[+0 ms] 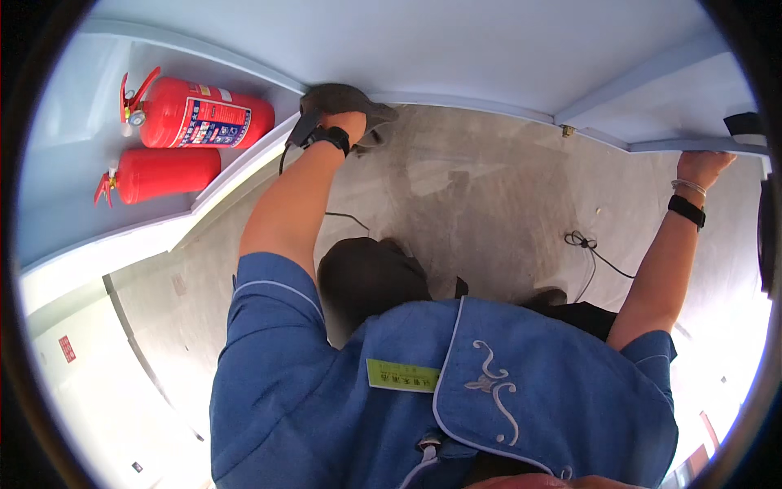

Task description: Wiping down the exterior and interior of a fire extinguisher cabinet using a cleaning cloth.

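Note:
My left hand [347, 125] holds a dark brown cloth [333, 96] against the corner where the pale blue panel's edge [427, 101] meets the open compartment. The cloth hides most of its fingers. Far to the right, my right hand [704, 168] is at the lower rail [684, 145] of the panel. Its fingertips are hidden by the rail, so its grip cannot be made out. A black band is on each wrist, and a dark device with a cable sits by the left one.
Two red fire extinguishers [211, 116] [170, 175] lie in the compartment at left. A small brass-coloured fitting [568, 131] sits on the panel's edge. A black cable [580, 239] with a knotted loop crosses the grey floor [482, 202]. My dark-clad knee [369, 275] is below the left arm.

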Demonstrator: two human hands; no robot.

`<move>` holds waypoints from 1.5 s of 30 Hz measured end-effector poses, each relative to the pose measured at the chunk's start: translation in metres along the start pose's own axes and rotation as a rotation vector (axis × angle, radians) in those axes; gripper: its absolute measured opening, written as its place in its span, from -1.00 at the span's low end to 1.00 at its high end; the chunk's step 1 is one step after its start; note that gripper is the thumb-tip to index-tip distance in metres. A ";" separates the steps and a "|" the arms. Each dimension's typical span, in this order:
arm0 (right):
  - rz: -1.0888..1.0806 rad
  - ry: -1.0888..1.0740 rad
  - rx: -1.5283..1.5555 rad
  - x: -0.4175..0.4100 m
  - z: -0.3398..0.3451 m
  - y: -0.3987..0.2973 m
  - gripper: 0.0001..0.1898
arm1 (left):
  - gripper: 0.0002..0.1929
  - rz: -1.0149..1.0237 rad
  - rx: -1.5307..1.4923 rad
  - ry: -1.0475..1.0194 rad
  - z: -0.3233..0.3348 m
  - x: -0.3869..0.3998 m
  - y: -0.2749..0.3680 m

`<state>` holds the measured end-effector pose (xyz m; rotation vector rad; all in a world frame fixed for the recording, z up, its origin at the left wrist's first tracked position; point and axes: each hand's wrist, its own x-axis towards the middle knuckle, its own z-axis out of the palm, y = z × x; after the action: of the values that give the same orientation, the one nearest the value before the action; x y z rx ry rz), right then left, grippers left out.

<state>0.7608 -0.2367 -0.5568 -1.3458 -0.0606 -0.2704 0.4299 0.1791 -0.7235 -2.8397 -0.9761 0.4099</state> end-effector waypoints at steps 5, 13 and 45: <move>0.091 -0.001 0.116 -0.003 0.005 0.001 -0.62 | -0.74 0.289 -0.201 0.158 -0.021 -0.010 0.043; 0.060 -0.029 0.054 -0.002 -0.001 0.000 -0.57 | -0.74 0.424 -0.487 0.307 -0.025 -0.022 0.099; 0.072 -0.044 0.093 0.015 -0.024 0.016 -0.64 | -0.70 0.435 -1.852 0.474 -0.207 -0.064 0.126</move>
<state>0.7764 -0.2592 -0.5748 -1.2591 -0.0615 -0.1753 0.5154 0.0366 -0.5351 -3.9951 -0.6226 -2.1780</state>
